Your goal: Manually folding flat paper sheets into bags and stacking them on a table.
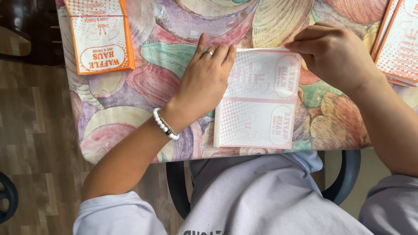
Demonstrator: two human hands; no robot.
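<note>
Head view, looking straight down: we see a white paper sheet [261, 98] with pale pink printing lying flat on the patterned tablecloth [130, 91], close to the table's near edge, in front of the seated person. Left hand [207, 80] rests palm-down on the sheet's left margin, fingers spread and flat, not curled around anything; we judge it is pressing the paper so it keeps from sliding and the left fold stays creased. Right hand [333, 52] sits at the sheet's upper right corner, thumb and fingertips pinched on the top edge, apparently grasping it to lift or fold; the exact contact is partly hidden by the knuckles. A ring shows on the left hand and a white bead bracelet [164, 124] on that wrist. Up and to the left of the sheet, well apart, lies an orange-and-white paper bag [100, 35], flat. To the right of the sheet, at the table's far right edge, sits a stack of similar orange bags [398, 41], partly cut off by the frame. Nothing lies between the sheet and either pile. Below the sheet, past the table edge, we note a grey shirt [261, 196] and dark chair arms [348, 174]; wood floor [35, 130] off to the left.
</note>
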